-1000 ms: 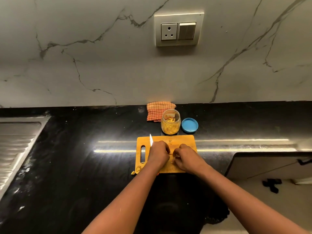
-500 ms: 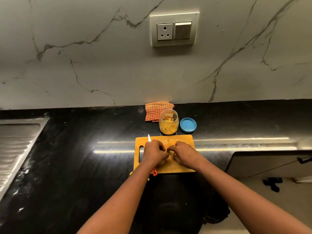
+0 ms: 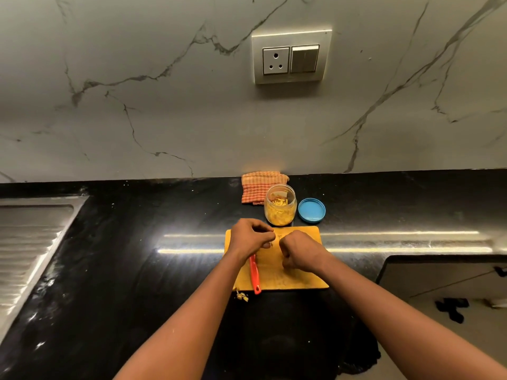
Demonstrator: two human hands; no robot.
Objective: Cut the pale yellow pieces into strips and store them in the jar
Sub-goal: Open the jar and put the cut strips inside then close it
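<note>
Pale yellow strips (image 3: 278, 216) half fill the open jar (image 3: 281, 200) just past the cutting board's (image 3: 299, 278) far edge. Over the board the left hand (image 3: 251, 237) and right hand (image 3: 300, 252) curl their fingers, perhaps pinching scraps; too small to tell.

The black counter (image 3: 137, 270) carries a cutting board (image 3: 296, 278), jar (image 3: 280, 208), blue lid (image 3: 311, 210), checked cloth (image 3: 253, 187) and scraps (image 3: 241, 296).

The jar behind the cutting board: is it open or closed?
Open. The jar stands upright with a bare mouth, and the blue lid lies on the black counter just right of it.
</note>
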